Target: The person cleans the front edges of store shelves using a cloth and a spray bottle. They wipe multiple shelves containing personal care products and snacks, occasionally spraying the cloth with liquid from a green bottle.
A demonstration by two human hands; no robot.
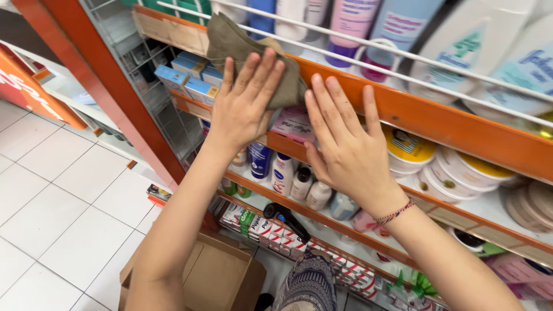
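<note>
My left hand [245,101] lies flat, fingers spread, on an olive-brown cloth [230,40] and presses it against the orange front edge of a shop shelf [438,118]. The cloth hangs over the shelf's white wire rail [391,55]. Just to its right, my right hand [345,147] rests open with the palm near the same orange edge; it holds nothing. A braided thread bracelet [394,214] circles the right wrist. Behind the hands stand bottles and tubes [351,20] on the upper shelf.
Lower shelves carry small bottles [288,175], round yellow-lidded jars [455,167], blue boxes [187,78] and flat toothpaste cartons [265,224]. An open cardboard box [216,273] sits on the white tiled floor [57,201] below. An orange upright post [115,86] frames the shelf's left side.
</note>
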